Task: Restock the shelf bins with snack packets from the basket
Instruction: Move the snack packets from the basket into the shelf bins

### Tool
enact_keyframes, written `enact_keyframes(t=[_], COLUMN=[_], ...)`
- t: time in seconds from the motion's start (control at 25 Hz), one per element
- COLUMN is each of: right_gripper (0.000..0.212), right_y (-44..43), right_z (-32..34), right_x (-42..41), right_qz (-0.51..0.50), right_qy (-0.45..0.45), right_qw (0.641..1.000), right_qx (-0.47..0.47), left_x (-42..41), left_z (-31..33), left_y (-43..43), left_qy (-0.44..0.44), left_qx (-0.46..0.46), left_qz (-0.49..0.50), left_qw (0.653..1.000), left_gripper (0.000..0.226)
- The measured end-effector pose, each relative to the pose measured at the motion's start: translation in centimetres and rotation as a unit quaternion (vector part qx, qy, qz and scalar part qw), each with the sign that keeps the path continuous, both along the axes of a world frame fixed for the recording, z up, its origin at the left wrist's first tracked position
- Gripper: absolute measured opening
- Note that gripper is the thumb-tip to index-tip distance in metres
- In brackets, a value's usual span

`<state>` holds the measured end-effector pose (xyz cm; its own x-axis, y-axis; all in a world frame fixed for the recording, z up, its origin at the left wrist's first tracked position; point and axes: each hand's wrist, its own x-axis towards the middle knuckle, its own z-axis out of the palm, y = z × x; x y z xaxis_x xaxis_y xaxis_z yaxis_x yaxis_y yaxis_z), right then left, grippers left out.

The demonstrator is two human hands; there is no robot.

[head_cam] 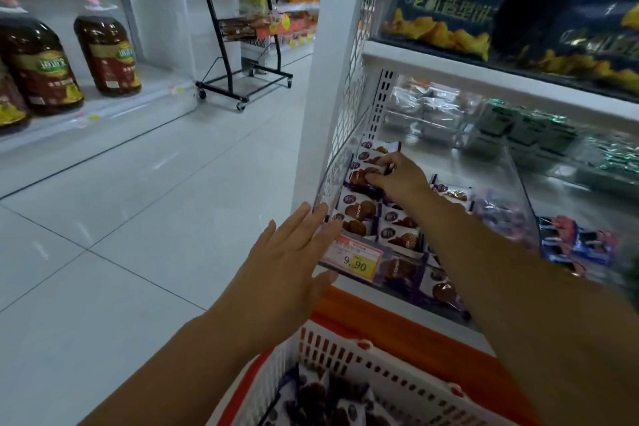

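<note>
Bin [332, 180] wall beside left hand [287, 263]; right hand [401, 180] pinching packet [363, 180].

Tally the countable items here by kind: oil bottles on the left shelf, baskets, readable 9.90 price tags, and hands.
Oil bottles: 3
Basket: 1
9.90 price tags: 2
Hands: 2, left hand, right hand
Total: 8

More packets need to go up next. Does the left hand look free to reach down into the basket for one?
Probably yes. The left hand is open and empty by the bin's front corner, and the basket sits open-topped just below it.
</note>
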<state>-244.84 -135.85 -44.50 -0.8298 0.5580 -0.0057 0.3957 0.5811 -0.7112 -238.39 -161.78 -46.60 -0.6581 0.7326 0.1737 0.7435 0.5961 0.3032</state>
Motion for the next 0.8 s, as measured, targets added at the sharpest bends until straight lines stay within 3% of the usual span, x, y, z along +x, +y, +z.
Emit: enact_keyframes(t=[0.2, 0.28, 0.36, 0.44, 0.52, 0.64, 0.72, 0.8], right_gripper=[0.062, 0.052, 0.034, 0.022, 0.021, 0.012, 0.016, 0.035], right_y=[-0.8, -2.5, -4.8, -7.4, -9.2, -8.3, -6.9, -6.8], right_z=[1.6, 3.0, 3.2, 0.9, -4.4, -15.9, -22.6, -26.3], right_x=[2.4, 6.0, 11.5, 17.7, 22.5, 28.0, 31.8, 34.9], right_qz=[-0.003, -0.024, -0.017, 0.009, -0.003, -0.072, -0.058, 0.011], right_qy=[0.006, 0.136, 0.293, 0.352, 0.288, -0.01, -0.197, -0.253], right_qw=[0.999, 0.99, 0.956, 0.936, 0.957, 0.996, 0.973, 0.951], right_qx=[0.041, 0.037, -0.009, -0.029, -0.037, -0.052, -0.105, -0.177], left_x=[0.2, 1.1, 2.7, 5.0, 8.1, 11.6, 13.5, 15.4], left_z=[-0.3, -0.5, -0.9, -2.2, -5.4, -12.0, -15.8, -18.7], left_y=[0.0, 0.1, 0.3, 1.0, 1.9, 2.0, 1.2, 0.0], left_qy=[-0.017, 0.004, 0.042, 0.048, 0.007, -0.055, -0.138, -0.193], left_qx=[0.017, 0.06, 0.153, 0.193, 0.142, -0.047, -0.16, -0.216], left_qz=[0.006, 0.007, 0.013, 0.008, -0.031, -0.102, -0.095, -0.073], left_qw=[1.0, 0.998, 0.987, 0.98, 0.989, 0.992, 0.973, 0.954], left_gripper=[0.065, 0.063, 0.06, 0.052, 0.047, 0.046, 0.049, 0.053])
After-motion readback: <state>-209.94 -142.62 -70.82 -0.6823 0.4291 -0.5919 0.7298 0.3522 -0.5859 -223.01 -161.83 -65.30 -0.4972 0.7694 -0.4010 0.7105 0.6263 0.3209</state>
